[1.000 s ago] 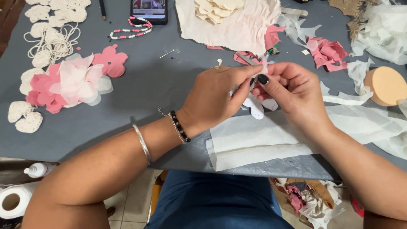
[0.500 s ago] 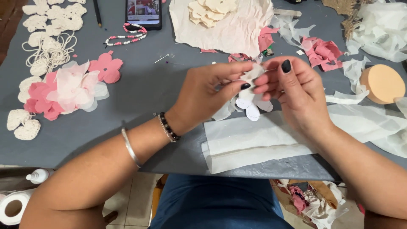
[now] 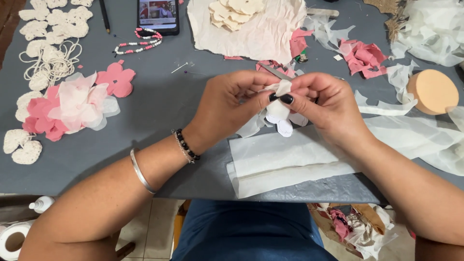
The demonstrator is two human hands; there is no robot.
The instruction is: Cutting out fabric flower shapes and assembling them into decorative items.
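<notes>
- Left hand point(image 3: 227, 104): held above the grey table point(image 3: 159, 116), fingers curled and pinching the top of a small white fabric flower piece point(image 3: 279, 112).
- Right hand point(image 3: 328, 104): meets the left hand at the same piece; thumb and forefinger, with dark-painted nails, are closed on its gathered upper end.
- White fabric flower piece: sits between the two hands, its rounded petals hanging down just above a folded white fabric strip point(image 3: 285, 162) that lies at the near table edge.
- Left of the hands: a pink and white layered flower point(image 3: 72, 104) lies flat, well apart from them; cream crocheted shapes point(image 3: 48, 29) line the far left.
- Far side: a phone point(image 3: 158, 14), a beaded bracelet point(image 3: 137, 43) and a cream cloth point(image 3: 256, 34) with cut petals.
- Right: pink fabric scraps point(image 3: 362, 58) and a round tan sponge point(image 3: 432, 91).
</notes>
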